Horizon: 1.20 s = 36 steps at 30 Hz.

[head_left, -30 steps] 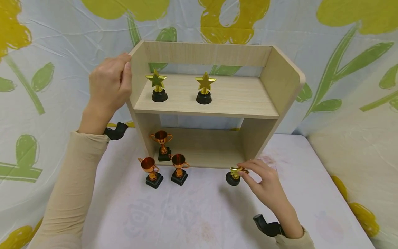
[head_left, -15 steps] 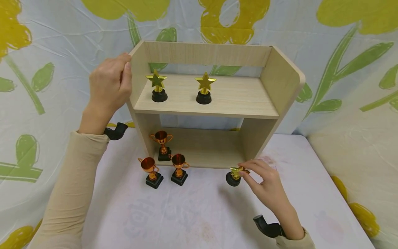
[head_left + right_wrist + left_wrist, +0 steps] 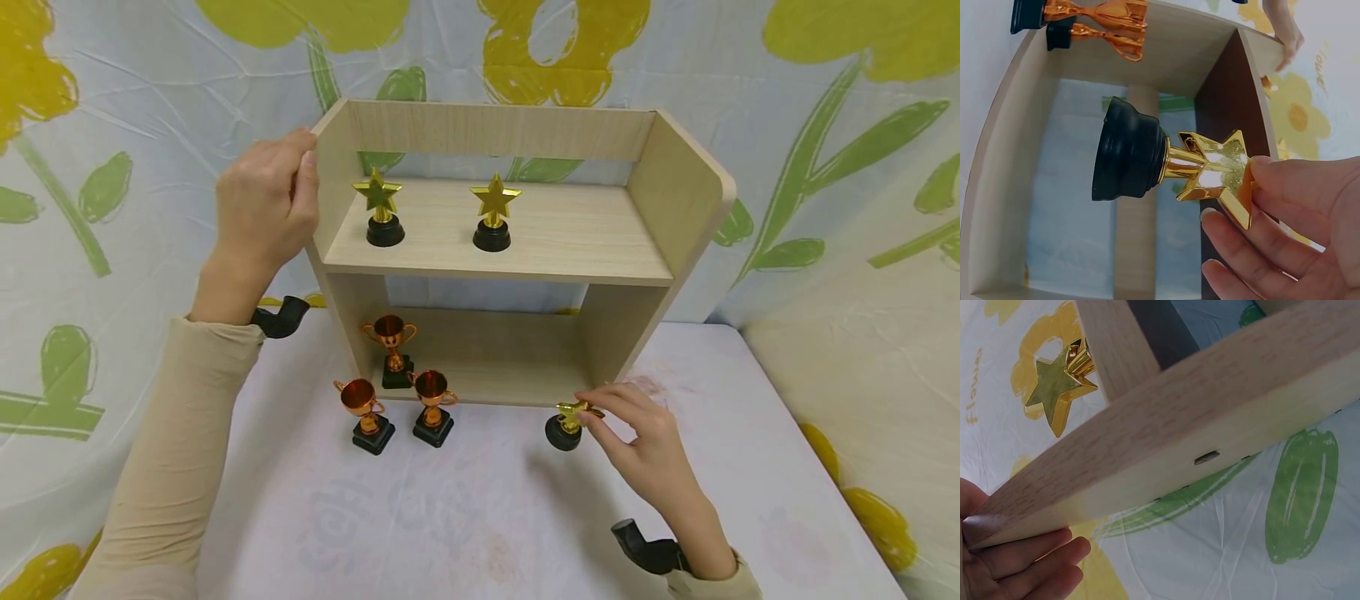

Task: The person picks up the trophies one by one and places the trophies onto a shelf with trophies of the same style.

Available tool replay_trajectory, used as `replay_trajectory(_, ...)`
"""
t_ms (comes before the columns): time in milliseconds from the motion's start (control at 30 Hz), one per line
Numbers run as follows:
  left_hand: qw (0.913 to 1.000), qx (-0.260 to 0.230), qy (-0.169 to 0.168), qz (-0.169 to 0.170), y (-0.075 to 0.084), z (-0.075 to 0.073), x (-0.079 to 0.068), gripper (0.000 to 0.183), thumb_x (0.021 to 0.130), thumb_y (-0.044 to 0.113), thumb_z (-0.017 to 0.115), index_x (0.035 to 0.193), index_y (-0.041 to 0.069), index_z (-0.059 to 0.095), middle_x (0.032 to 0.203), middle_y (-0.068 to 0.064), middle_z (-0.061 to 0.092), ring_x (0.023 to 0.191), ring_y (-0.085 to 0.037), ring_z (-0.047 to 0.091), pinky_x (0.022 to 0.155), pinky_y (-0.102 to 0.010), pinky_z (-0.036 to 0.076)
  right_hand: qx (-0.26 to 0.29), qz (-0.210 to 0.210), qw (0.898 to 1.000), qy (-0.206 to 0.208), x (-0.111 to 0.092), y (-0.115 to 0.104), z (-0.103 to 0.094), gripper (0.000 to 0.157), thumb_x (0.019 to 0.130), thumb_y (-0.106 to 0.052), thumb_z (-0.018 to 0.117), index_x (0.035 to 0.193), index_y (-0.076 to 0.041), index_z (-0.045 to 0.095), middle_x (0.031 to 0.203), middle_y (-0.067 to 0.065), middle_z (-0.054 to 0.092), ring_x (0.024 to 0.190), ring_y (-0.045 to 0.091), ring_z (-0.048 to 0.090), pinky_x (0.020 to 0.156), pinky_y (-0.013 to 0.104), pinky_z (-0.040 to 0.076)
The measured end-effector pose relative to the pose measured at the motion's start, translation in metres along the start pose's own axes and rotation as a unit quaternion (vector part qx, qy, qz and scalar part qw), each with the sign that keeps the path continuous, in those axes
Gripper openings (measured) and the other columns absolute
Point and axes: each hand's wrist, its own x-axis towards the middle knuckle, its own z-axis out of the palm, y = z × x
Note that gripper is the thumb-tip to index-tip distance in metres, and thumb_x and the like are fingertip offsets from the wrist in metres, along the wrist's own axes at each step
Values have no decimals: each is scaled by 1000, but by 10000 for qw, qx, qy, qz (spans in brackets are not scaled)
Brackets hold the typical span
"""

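Note:
Between thumb and fingertips my right hand (image 3: 637,442) pinches a gold star trophy (image 3: 1210,165) by its star, in front of the lower shelf's right part. Its round black base points away from the palm in the right wrist view. My left hand (image 3: 266,196) grips the upper left side panel of the wooden shelf (image 3: 502,273); in the left wrist view the thumb and fingers (image 3: 1054,559) lie on either side of the board. Two more star trophies, a left one (image 3: 383,208) and a middle one (image 3: 493,213), stand upright on the upper shelf.
One bronze cup trophy (image 3: 392,350) stands at the left of the lower shelf. Two others, a left cup (image 3: 363,415) and a right cup (image 3: 432,407), stand on the white cloth (image 3: 420,533) before it. A flower-patterned backdrop (image 3: 810,167) hangs behind.
Almost nothing differs; my right hand and the star trophy have shifted very slightly right and toward me. The left hand stays on the side panel.

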Motion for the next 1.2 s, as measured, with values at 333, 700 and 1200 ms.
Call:
replay_trajectory(333,10000,-24,44,-8,-1,1,-1,36,94,21,40,104,2,68,113,-9,67,96,-34,64,75,-55,48,-21,-409,9989,246,4,-2,-4,35,66,7,77,98,-7,73,93,-2,68,88,12,59,82,14,42)
replay_trajectory(700,10000,-27,65,8,0,1,-1,35,94,21,41,102,2,68,111,-9,68,93,-35,64,72,-55,48,6,-493,9984,277,7,-7,-7,34,66,8,76,97,-5,73,92,0,68,87,13,58,81,15,42)
replay_trajectory(1200,10000,-15,15,27,0,1,0,36,94,21,40,107,1,68,113,-11,67,98,-34,64,76,-56,48,17,-484,9983,322,11,-11,-11,36,65,9,77,97,-5,73,92,0,68,88,13,58,81,13,42)
